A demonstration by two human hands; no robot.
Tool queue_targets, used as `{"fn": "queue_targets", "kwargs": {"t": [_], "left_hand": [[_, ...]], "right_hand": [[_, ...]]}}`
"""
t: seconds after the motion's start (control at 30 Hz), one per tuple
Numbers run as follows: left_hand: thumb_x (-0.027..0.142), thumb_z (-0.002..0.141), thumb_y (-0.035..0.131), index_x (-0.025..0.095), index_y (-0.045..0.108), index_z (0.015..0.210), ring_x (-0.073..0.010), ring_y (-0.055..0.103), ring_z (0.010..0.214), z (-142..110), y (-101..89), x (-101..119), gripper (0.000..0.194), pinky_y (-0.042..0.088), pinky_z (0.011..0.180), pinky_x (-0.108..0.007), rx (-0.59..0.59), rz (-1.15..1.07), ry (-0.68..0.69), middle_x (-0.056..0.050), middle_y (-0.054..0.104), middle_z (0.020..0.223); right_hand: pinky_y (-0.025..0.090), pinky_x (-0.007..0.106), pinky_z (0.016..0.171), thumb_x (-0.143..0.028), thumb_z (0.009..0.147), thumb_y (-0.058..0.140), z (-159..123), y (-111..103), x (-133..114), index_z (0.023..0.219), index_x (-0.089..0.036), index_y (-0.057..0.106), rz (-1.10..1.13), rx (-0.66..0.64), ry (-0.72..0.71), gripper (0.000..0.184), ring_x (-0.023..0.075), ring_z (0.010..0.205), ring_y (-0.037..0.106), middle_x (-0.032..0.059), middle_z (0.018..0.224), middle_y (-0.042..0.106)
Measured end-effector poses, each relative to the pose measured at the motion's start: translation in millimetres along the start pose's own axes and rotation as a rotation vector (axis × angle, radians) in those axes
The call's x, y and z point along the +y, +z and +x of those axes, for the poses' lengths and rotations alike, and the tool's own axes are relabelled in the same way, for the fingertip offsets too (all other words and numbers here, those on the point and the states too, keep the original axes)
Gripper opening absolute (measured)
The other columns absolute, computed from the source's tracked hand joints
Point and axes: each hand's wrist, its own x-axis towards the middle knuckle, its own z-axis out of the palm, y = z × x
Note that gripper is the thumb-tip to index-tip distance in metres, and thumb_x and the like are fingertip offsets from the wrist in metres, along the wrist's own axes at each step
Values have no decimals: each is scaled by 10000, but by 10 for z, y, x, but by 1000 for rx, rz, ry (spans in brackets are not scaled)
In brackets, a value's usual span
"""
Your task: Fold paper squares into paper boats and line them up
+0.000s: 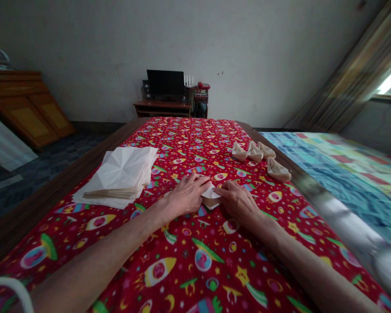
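A small piece of folded paper (211, 200), white with a tan edge, lies on the red cloth between my two hands. My left hand (189, 194) grips its left side, fingers curled over the top. At its right side my right hand (237, 201) pinches the paper with thumb and finger; some fingertips are hidden. To the left is a stack of creased white paper sheets (122, 167). Several folded paper shapes with pointed ends sit to the right, among them one folded paper shape (279, 170) set nearer than the rest.
A red patterned cloth (189, 261) covers the table, whose dark wooden edge (94, 150) shows. A bed (339, 182) adjoins on the right. Beyond the table are a monitor (165, 82) and speakers; a wooden cabinet (35, 108) stands left. A white curved tube (14, 284) crosses the lower-left corner.
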Motion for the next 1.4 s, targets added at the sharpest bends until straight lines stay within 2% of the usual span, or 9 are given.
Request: {"fn": "queue_targets", "kwargs": {"t": [0.13, 0.27, 0.43, 0.63, 0.8, 0.87, 1.03, 1.27, 1.4], "left_hand": [[121, 831, 474, 177, 468, 1293, -278, 411, 1169, -46, 8, 12, 466, 407, 972, -451, 23, -25, 43, -73, 475, 1365], [101, 873, 465, 159, 515, 1249, -232, 418, 1152, -146, 39, -9, 383, 419, 983, -399, 146, -101, 100, -79, 490, 1356], [178, 936, 455, 199, 617, 1113, -172, 503, 1011, -220, 89, -12, 241, 480, 883, -312, 320, -230, 180, -53, 630, 1107], [203, 954, 426, 208, 663, 1026, -147, 555, 894, -215, 125, 0, 249, 479, 791, -259, 329, -261, 189, -38, 623, 930], [237, 953, 431, 225, 669, 1022, -152, 567, 904, -218, 115, -9, 248, 469, 803, -269, 255, -264, 186, -43, 612, 945], [254, 950, 439, 223, 656, 1049, -155, 567, 929, -223, 106, -8, 240, 470, 821, -278, 245, -277, 167, -48, 609, 977], [219, 940, 461, 184, 651, 1034, -171, 552, 980, -255, 107, -39, 215, 488, 849, -310, 297, -250, 151, -64, 618, 1008], [176, 938, 460, 139, 655, 894, -157, 553, 906, -325, 29, -100, 203, 505, 796, -279, 266, -224, 150, -54, 608, 928], [162, 936, 460, 127, 618, 1014, -165, 546, 942, -329, 39, -106, 180, 503, 842, -297, 307, -229, 139, -60, 609, 971]], "right_hand": [[292, 229, 549, -121, 866, 475, -12, -9, 11, 920, -189, 673, 26, 5, -5, 216, 118, 662, 489, 49, 832, 583], [315, 224, 570, -101, 875, 454, -24, 4, 39, 933, -191, 669, 52, 12, -41, 240, 118, 686, 497, 52, 846, 581], [338, 228, 604, -112, 889, 460, -41, -23, 34, 966, -198, 660, 55, -20, -64, 231, 130, 732, 498, 58, 864, 568], [335, 246, 581, -177, 913, 472, -62, -66, 0, 1069, -211, 634, -12, -50, -72, 228, 148, 734, 503, 62, 879, 564], [412, 316, 710, -163, 899, 496, -136, -82, 29, 1189, -174, 568, -66, 154, -233, 299, 212, 891, 517, 122, 1060, 584], [420, 323, 729, -166, 903, 494, -164, -85, 50, 1129, -175, 596, -45, 193, -289, 248, 208, 892, 522, 113, 1048, 597], [418, 271, 690, -178, 918, 489, -174, -63, 78, 932, -176, 646, 45, 114, -332, 158, 170, 847, 536, 74, 928, 619], [422, 247, 685, -141, 939, 423, -155, 25, 113, 919, -168, 644, 169, 133, -315, 223, 152, 850, 535, 73, 948, 622], [422, 253, 678, -145, 945, 406, -156, 35, 119, 915, -158, 638, 169, 123, -306, 235, 157, 844, 532, 80, 947, 619]]}}
